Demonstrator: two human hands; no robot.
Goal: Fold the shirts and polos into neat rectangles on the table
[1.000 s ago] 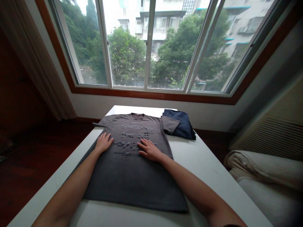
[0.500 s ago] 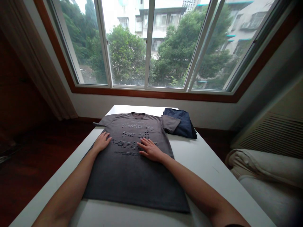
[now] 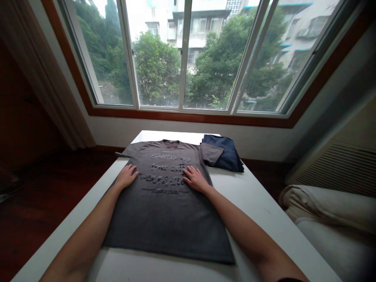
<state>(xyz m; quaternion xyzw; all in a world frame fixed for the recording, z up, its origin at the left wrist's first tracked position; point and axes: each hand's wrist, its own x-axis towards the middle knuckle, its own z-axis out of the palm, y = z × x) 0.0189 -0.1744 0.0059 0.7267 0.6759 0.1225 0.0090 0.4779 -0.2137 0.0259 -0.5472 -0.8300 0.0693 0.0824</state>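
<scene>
A dark grey T-shirt (image 3: 164, 219) with raised lettering on its chest lies spread flat, its collar toward the window. My left hand (image 3: 127, 176) rests flat on the shirt's left side, fingers stretched out. On the right part of the chest print lies my right hand (image 3: 196, 179), palm down with its fingers apart. The shirt's right sleeve (image 3: 211, 153) overlaps a folded dark blue garment (image 3: 230, 152). The left sleeve hangs slightly past the table edge.
The white table (image 3: 249, 207) narrows toward the far end, near a wall below a wide window (image 3: 182, 58). A curtain (image 3: 55, 86) hangs at left. At right are rolled beige bedding (image 3: 331, 203) and a slatted panel (image 3: 343, 160).
My right hand has slid to the right across the chest print, uncovering more lettering. My left hand and the shirt stay in place.
</scene>
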